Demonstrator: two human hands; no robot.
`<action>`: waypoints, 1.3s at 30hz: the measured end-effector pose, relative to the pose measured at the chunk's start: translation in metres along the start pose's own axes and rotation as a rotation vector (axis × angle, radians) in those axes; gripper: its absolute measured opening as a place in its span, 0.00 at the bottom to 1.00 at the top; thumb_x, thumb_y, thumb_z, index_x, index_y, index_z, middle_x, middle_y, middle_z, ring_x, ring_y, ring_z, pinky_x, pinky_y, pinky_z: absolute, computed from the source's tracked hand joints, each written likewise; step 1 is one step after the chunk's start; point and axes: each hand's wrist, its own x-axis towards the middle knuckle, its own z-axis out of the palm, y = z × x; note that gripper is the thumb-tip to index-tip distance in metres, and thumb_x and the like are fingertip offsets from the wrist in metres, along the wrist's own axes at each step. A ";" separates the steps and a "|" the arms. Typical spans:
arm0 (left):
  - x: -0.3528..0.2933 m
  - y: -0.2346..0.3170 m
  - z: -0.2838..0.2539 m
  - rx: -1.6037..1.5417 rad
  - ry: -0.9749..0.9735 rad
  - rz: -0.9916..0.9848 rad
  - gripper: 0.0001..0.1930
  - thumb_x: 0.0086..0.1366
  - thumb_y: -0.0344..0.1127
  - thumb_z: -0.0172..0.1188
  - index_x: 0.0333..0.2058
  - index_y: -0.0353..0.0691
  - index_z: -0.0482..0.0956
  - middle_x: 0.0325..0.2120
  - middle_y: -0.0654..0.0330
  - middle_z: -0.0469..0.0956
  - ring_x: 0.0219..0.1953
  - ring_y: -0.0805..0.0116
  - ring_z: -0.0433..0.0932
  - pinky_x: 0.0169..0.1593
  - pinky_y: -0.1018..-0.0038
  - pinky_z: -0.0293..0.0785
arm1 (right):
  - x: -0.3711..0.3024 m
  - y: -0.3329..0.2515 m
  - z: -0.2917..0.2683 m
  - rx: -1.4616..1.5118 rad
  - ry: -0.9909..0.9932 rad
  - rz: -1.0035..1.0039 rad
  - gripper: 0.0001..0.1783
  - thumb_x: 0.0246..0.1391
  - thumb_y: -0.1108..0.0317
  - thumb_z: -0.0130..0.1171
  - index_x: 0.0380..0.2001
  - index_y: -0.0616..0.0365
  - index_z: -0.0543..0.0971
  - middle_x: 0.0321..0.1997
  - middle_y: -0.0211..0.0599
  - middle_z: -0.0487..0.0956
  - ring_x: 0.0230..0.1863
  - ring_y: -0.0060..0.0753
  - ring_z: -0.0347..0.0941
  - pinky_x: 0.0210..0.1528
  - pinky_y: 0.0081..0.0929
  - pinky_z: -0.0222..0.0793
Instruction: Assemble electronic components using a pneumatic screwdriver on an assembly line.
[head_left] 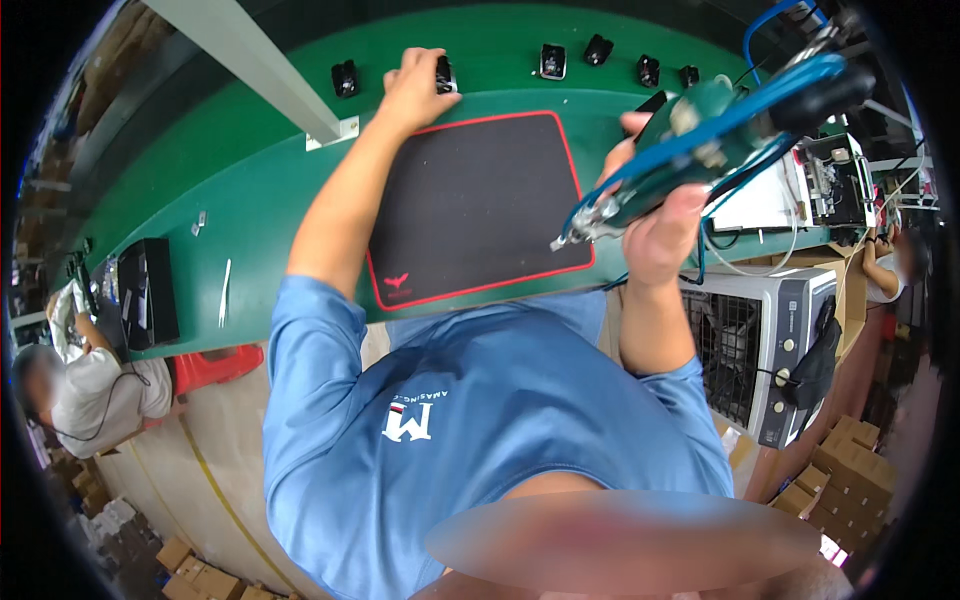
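The left hand's grip (412,92) closes on a small black part (445,75), top centre; the right hand's grip (658,238) wraps a green power driver (640,197), right of centre, a blue hose (790,82) crossing before it. Red emblem (398,281) marks the black mat (480,200), white lettering (408,422) the blue shirt (540,400).

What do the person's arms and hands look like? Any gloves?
No gloves: the left hand and right hand are bare. Short, loose blue fabric sleeves leave both forearms uncovered. No watch or bracelet shows on either one.
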 end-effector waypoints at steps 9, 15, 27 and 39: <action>0.039 -0.008 0.008 0.155 -0.036 0.067 0.53 0.49 0.45 0.80 0.71 0.47 0.60 0.68 0.54 0.64 0.71 0.53 0.62 0.68 0.48 0.57 | -0.024 0.031 -0.044 0.130 -0.030 0.103 0.55 0.57 0.25 0.57 0.59 0.75 0.70 0.33 0.39 0.80 0.32 0.27 0.77 0.39 0.27 0.76; 0.072 0.065 0.072 0.075 -0.128 0.285 0.52 0.50 0.51 0.79 0.71 0.46 0.61 0.68 0.54 0.63 0.72 0.54 0.60 0.68 0.47 0.56 | -0.014 0.024 -0.042 0.134 -0.033 0.087 0.53 0.57 0.25 0.56 0.55 0.73 0.72 0.33 0.39 0.80 0.32 0.27 0.77 0.49 0.33 0.76; 0.088 0.067 0.097 -0.018 -0.167 0.248 0.45 0.53 0.49 0.77 0.67 0.42 0.68 0.62 0.54 0.71 0.65 0.56 0.69 0.66 0.51 0.58 | -0.018 0.018 -0.041 0.072 -0.029 0.058 0.53 0.61 0.27 0.53 0.60 0.75 0.69 0.33 0.37 0.78 0.32 0.25 0.74 0.40 0.25 0.72; -0.153 0.082 -0.023 -0.305 -0.149 0.188 0.32 0.54 0.45 0.77 0.58 0.48 0.79 0.59 0.61 0.75 0.63 0.63 0.72 0.61 0.59 0.60 | 0.006 0.037 0.008 0.223 -0.187 0.008 0.43 0.68 0.35 0.49 0.62 0.71 0.69 0.34 0.39 0.77 0.31 0.24 0.73 0.35 0.23 0.70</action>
